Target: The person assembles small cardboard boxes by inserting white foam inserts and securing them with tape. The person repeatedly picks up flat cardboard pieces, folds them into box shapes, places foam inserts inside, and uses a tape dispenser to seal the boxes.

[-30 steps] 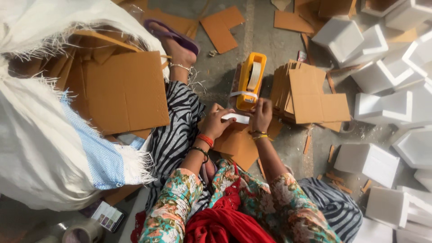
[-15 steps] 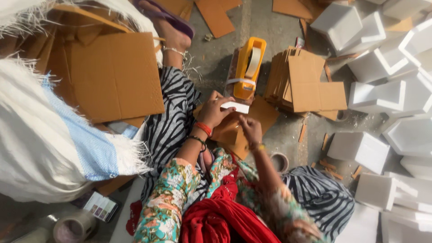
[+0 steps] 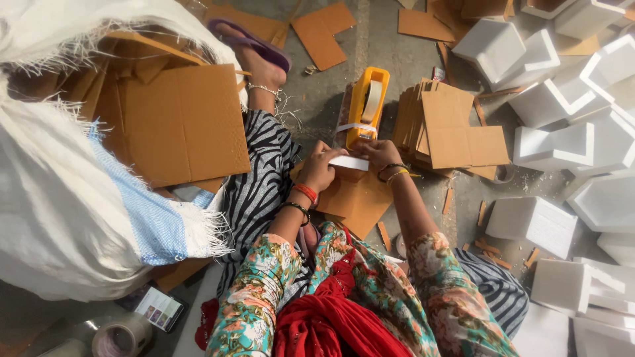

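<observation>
On the concrete floor [image 3: 370, 59], just below a yellow tape dispenser [image 3: 366, 109], the left hand [image 3: 322, 169] and right hand [image 3: 382, 155] pinch a small white block [image 3: 348, 162] by its ends; it looks light, stiff and crumbly, best held at the edges

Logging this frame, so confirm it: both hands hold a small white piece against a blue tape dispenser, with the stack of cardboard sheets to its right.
Wrong colour only. The tape dispenser is yellow, as the head view shows. Both the left hand and right hand do hold the small white piece, with the cardboard stack to its right.
</observation>
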